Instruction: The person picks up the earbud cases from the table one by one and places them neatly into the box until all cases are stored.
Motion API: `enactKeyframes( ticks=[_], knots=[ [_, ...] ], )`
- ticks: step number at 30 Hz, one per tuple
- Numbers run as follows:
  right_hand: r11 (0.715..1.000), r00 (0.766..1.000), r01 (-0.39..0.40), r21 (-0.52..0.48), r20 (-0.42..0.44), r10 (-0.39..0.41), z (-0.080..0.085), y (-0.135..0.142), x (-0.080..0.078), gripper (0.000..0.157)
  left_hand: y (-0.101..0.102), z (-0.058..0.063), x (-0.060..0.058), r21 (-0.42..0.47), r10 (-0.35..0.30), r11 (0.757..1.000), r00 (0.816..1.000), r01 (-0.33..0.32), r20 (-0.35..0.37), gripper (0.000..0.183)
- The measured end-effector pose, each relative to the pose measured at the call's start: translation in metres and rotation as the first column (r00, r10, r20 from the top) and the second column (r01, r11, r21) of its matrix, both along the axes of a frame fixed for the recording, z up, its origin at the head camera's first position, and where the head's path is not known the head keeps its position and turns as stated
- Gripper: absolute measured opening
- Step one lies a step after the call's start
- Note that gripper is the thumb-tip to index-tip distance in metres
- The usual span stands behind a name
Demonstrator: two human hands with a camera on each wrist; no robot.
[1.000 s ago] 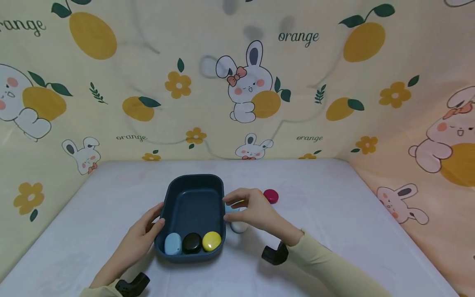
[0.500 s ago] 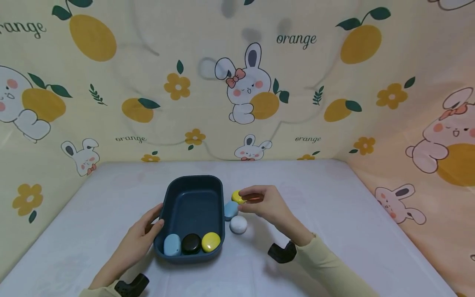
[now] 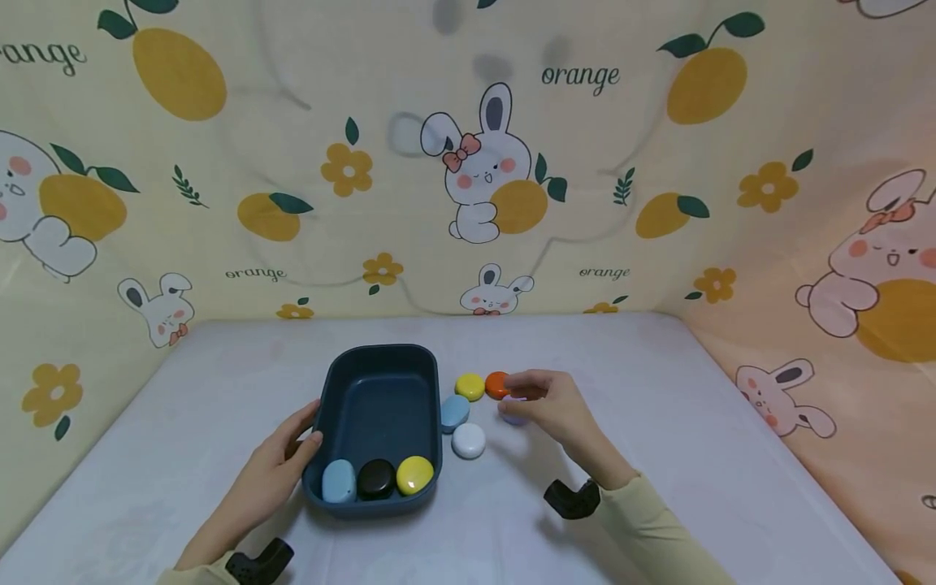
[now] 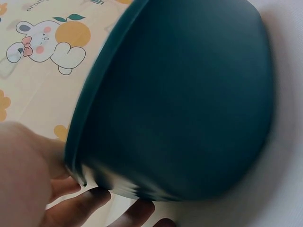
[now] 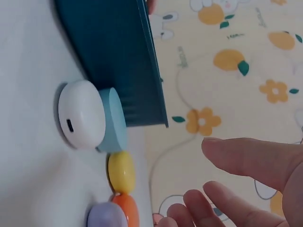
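Note:
My left hand (image 3: 274, 459) rests against the left side of a dark blue tray (image 3: 380, 406); in the left wrist view its fingers (image 4: 137, 213) touch the outer wall (image 4: 189, 104). Along the tray's near end lie a light blue piece (image 3: 340, 482), a black one (image 3: 376, 479) and a yellow one (image 3: 414, 474). Right of the tray, my right hand (image 3: 559, 410) hovers over a lilac piece (image 5: 108, 216), thumb and fingers apart, holding nothing. Beside it are an orange piece (image 3: 496, 385), a yellow one (image 3: 470, 387), a light blue one (image 3: 455, 413) and a white one (image 3: 469, 441).
A white cloth (image 3: 643, 463) covers the table. Behind it hangs a cream sheet (image 3: 409, 219) printed with rabbits and oranges. The white piece shows a small dark slot (image 5: 70, 125) in the right wrist view. A black wrist camera (image 3: 573, 499) sits at each sleeve.
My right hand has moved right, away from the tray's right rim, uncovering the yellow, light blue, white and orange pieces. The magenta piece seen earlier is now out of sight. My left hand stays put.

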State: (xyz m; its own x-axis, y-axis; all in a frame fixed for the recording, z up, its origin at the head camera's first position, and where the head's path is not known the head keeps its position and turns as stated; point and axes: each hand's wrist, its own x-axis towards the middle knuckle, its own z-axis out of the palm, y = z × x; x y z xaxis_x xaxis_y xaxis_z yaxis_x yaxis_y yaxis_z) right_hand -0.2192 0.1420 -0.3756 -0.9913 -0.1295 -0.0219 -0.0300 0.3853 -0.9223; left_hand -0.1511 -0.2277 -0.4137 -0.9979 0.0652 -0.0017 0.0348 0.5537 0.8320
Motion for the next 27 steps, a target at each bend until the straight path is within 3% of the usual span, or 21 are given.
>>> enactKeyframes(
  ticks=[11,27],
  knots=[
    [0.999,0.999,0.036,0.021,0.039,-0.037,-0.007,0.02,-0.01,0.041,0.001,0.0,0.0,-0.004,-0.002,1.0,1.0,0.002,-0.013,0.06],
    [0.995,0.999,0.021,0.102,0.024,-0.024,-0.02,0.016,-0.02,0.041,0.001,0.001,0.001,-0.006,0.001,1.0,1.0,-0.001,-0.001,0.06]
  ],
)
